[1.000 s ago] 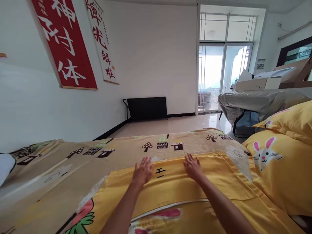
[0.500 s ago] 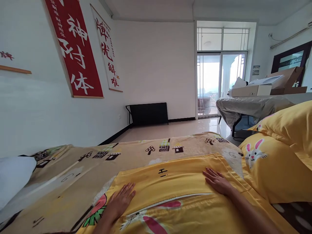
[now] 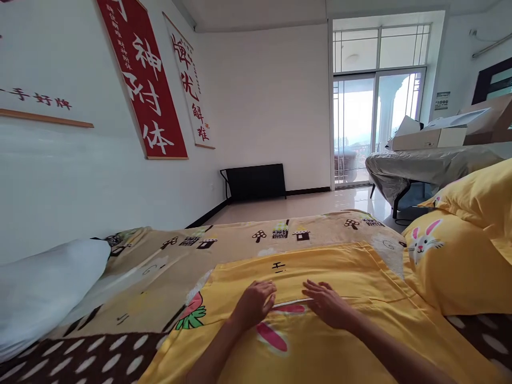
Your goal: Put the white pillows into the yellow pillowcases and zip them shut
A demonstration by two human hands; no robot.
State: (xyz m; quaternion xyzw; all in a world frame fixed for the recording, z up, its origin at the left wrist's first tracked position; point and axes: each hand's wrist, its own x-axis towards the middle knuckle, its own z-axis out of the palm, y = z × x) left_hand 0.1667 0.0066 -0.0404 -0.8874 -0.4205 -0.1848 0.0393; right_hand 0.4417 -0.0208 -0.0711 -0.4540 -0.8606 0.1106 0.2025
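Observation:
A yellow pillowcase [image 3: 336, 272] printed with a rabbit, a carrot and "Hi" lies flat before me. Its opening edge runs crosswise near the middle, partly covered by my hands. My left hand [image 3: 255, 303] is over this edge, fingers slightly bent and thumb apart, holding nothing. Close by on the right, my right hand [image 3: 326, 304] has its fingers stretched out over the same edge, also holding nothing. Whether either palm touches the cloth, I cannot tell.
Beneath the pillowcase is a beige patterned blanket [image 3: 236, 240]. Yellow rabbit-print pillows [image 3: 460, 272] are stacked at the right. A white pillow [image 3: 52, 288] lies at the left. Beyond stand a plastic-covered table [image 3: 432, 165] with boxes and a black folded panel [image 3: 256, 182] against the wall.
Both hands have moved inward from the pillowcase's sides to its middle, close to each other. The view has shifted left, showing more of the white pillow.

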